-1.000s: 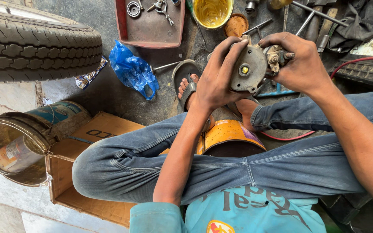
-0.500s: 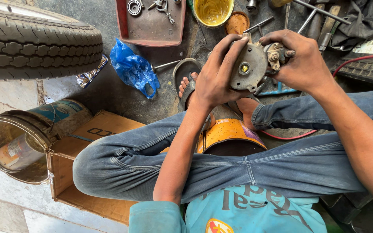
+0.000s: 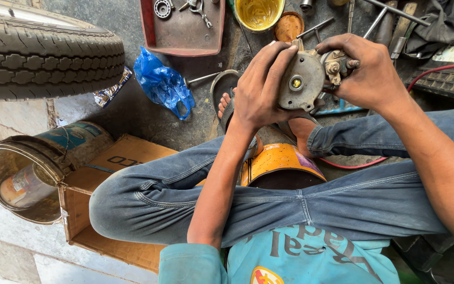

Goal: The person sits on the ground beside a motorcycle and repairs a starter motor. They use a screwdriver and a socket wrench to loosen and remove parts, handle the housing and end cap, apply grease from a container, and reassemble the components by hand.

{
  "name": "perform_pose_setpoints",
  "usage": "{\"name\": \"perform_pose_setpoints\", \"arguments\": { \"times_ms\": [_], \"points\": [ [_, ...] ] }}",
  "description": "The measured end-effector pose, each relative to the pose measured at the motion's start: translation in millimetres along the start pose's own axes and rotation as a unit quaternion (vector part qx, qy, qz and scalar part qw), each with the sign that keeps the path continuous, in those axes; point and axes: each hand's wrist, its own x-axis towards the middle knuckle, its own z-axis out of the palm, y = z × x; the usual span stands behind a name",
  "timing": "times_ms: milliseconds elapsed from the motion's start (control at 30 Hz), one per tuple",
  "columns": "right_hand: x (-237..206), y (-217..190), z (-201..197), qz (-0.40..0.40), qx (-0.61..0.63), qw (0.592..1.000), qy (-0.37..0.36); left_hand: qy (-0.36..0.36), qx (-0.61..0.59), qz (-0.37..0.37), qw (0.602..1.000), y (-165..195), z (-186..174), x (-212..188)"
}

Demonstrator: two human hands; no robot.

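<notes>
Grey metal part: you hold a round, grimy metal housing up over your knees, at about 1 o'clock in the view, its flat face with a small yellowish centre hole turned toward you.
Left hand: your left hand clasps the housing's left rim, fingers wrapped over its top edge.
Right hand: your right hand grips the fittings on the housing's right side, fingertips curled onto a small bolt head.
Seat: you sit in blue jeans on an orange can, sandalled feet on the oily ground just below the part.
At 12 o'clock: a red tray holding a bearing and small tools, and beside it a yellow pot.
At 10 o'clock: a tyre; a crumpled blue plastic bag lies between it and your left foot.
At 8 o'clock: a cardboard box with an open tin bucket lying on its side against it.
At 2 o'clock: loose steel rods and wrenches, well apart from your hands.
</notes>
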Motion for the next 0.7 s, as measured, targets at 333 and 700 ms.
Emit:
{"name": "perform_pose_setpoints", "arguments": {
  "times_ms": [333, 700],
  "points": [
    [0.8, -1.5, -0.6, 0.007, 0.006, 1.0, -0.004, -0.017, -0.057, -0.017, 0.998, -1.2, 4.0, -4.5],
    [-1.5, 2.9, 0.5, -0.011, 0.002, 1.0, -0.001, 0.051, -0.024, 0.009, 0.998, 25.9, -14.2, 13.9]
  ]
}}
